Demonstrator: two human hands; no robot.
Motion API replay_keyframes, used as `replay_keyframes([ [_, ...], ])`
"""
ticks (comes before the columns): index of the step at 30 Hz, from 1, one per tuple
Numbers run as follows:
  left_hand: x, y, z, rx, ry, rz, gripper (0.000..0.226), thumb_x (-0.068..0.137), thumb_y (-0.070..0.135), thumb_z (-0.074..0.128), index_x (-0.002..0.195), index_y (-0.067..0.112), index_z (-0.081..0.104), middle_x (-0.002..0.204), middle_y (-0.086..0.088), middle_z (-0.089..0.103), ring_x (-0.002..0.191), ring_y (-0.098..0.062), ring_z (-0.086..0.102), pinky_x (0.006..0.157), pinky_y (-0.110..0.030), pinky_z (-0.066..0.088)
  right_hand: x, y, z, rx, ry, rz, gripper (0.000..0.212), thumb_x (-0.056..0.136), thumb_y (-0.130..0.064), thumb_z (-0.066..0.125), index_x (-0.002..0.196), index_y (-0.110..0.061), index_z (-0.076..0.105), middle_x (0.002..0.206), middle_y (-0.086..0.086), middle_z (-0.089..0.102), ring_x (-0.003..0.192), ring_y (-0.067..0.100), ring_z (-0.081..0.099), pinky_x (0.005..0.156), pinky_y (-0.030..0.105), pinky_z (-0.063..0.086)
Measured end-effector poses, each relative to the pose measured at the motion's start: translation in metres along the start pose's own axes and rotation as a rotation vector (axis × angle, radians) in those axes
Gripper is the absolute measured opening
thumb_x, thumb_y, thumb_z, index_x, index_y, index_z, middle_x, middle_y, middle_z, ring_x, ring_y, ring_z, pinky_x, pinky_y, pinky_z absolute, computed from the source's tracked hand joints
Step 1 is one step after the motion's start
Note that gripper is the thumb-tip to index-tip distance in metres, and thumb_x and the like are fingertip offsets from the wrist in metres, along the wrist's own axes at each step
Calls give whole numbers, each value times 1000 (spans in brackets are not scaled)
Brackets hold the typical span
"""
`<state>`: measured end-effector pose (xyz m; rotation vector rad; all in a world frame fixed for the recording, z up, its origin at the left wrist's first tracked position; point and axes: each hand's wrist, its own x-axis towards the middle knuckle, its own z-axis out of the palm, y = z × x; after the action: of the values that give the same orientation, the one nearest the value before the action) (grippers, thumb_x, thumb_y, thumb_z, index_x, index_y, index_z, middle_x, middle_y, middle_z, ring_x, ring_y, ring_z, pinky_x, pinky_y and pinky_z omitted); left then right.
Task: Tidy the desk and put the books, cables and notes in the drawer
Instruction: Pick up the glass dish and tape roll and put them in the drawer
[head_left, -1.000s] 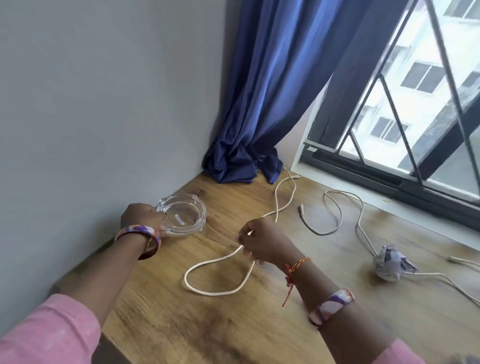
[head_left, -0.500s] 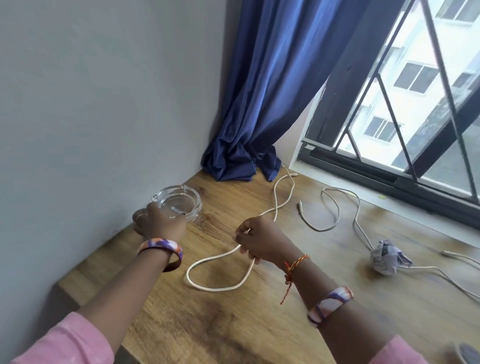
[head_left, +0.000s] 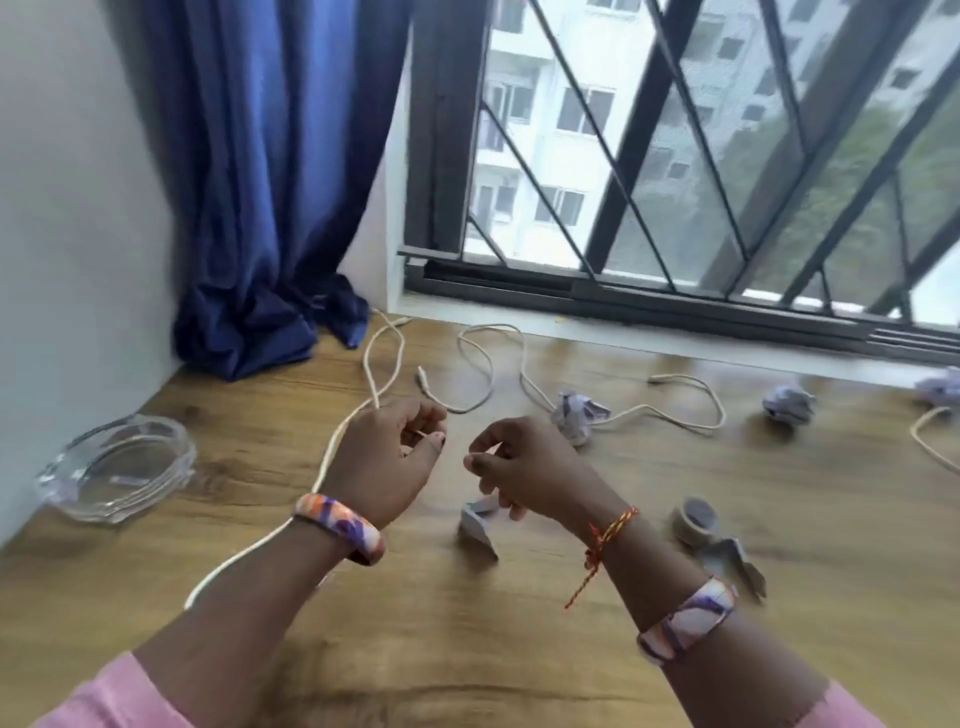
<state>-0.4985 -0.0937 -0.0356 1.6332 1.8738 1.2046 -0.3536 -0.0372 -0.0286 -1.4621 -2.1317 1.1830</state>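
Room: corner w/ grey wall, blue curtain bunched onto the wood bench, barred window behind.
Left hand: raised over bench, grip curled together round a white cable; cable runs up from the fist to a loop near the curtain, and down past the wrist bangle toward the bench's front edge.
Right hand: just beside left, fingertips pinched together; can't tell if they hold the cable end, too blurred.
2nd cable: white, snaking across bench under the window sill, apart from both hands.
3rd cable: loop at far right edge.
Notes: crumpled paper ball on the 2nd cable; another ball further right; folded scrap under right hand.
Glass ashtray: left, by the wall.
Tape roll: right of right wrist, on bench.
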Motion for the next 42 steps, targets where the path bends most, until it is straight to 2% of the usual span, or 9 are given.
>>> replay_keyframes([
  [8,13,64,88,-72,-345,317,17,81,6,66,97,10,68,82,1,68,78,-14,67,73,-20,51,-57,69,-66,91,268,167,13,87,-18,60,95,-8,65,67,8,64,43,10,53,39,21,46],
  [12,7,88,136,-28,-453,366,24,82,11,64,106,12,64,91,3,66,83,-10,66,78,-26,53,-86,103,-92,120,361,251,14,85,-16,61,96,-7,66,64,6,62,44,12,53,38,21,47],
  [16,12,100,180,383,-628,327,54,84,18,59,135,22,41,134,-3,48,118,-19,52,99,-31,42,-106,143,-120,12,432,308,18,78,-13,65,95,-8,66,63,4,59,35,5,51,39,24,48],
  [20,16,100,221,606,-779,233,72,84,17,58,145,30,21,142,-7,35,129,-28,40,105,-35,38,-116,173,-144,-37,373,324,30,73,-13,72,102,-10,63,64,-2,55,43,12,53,43,26,51],
  [24,15,104,243,598,-668,151,49,84,33,58,131,34,44,127,-2,49,119,-25,49,95,-39,47,-117,195,-157,-60,236,315,41,69,-18,78,106,-14,61,72,-2,57,52,16,57,51,30,53],
  [26,15,107,245,559,-582,89,42,81,27,59,122,30,52,121,-3,54,112,-23,54,91,-36,49,-115,204,-159,-80,183,274,44,67,-21,80,106,-16,62,78,1,60,56,14,57,55,31,54],
  [31,2,116,221,485,-349,-40,36,77,22,67,112,19,58,112,-7,59,105,-25,56,84,-29,45,-101,201,-164,-143,142,71,36,70,-25,76,103,-18,65,85,3,68,51,1,47,49,20,40],
  [36,-38,124,173,362,-168,-172,24,70,32,73,92,25,66,93,1,66,92,-19,60,78,-30,48,-80,171,-140,-112,1,-112,32,75,-23,75,104,-15,65,80,2,67,56,8,56,45,16,42],
  [42,-98,87,96,411,-48,-440,25,66,40,74,86,27,67,88,3,67,84,-17,62,75,-33,51,-77,123,-76,-78,-261,-258,29,80,-20,71,108,-14,63,77,-1,63,53,10,54,53,26,50],
])
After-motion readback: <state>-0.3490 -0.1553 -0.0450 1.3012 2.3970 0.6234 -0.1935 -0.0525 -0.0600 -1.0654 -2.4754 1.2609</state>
